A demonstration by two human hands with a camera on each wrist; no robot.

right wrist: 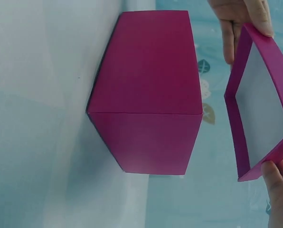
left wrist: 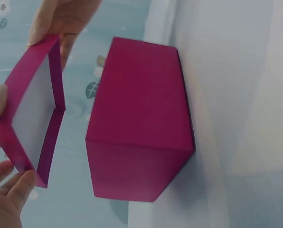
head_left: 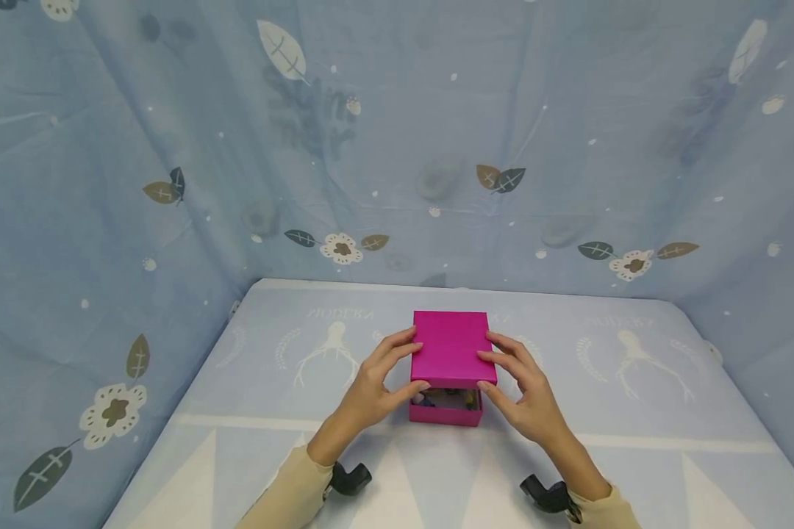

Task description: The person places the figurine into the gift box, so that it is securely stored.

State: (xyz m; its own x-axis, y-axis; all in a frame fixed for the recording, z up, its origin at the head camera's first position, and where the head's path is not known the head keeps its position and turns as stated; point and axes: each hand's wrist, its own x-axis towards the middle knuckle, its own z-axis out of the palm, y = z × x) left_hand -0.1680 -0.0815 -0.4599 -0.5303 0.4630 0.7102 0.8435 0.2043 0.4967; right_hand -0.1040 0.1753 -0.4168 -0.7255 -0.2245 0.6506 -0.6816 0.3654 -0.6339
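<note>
A magenta box lid point(head_left: 451, 347) is held level above a magenta box point(head_left: 445, 416) that stands on the table. My left hand point(head_left: 378, 380) grips the lid's left side, thumb at its front corner. On the opposite side my right hand point(head_left: 524, 388) grips it the same way. In the left wrist view a gap shows between the lid point(left wrist: 25, 90) and the box point(left wrist: 139, 95), and the lid's pale inside is visible. Through the front gap, some small colourful contents show; the lid hides most of them.
The table point(head_left: 238, 441) has a pale cover printed with antlers and triangles. Blue patterned cloth point(head_left: 397, 147) hangs behind it and along both sides. A black wrist mount point(head_left: 351, 479) sits at the left cuff, another black mount point(head_left: 545, 494) at the right.
</note>
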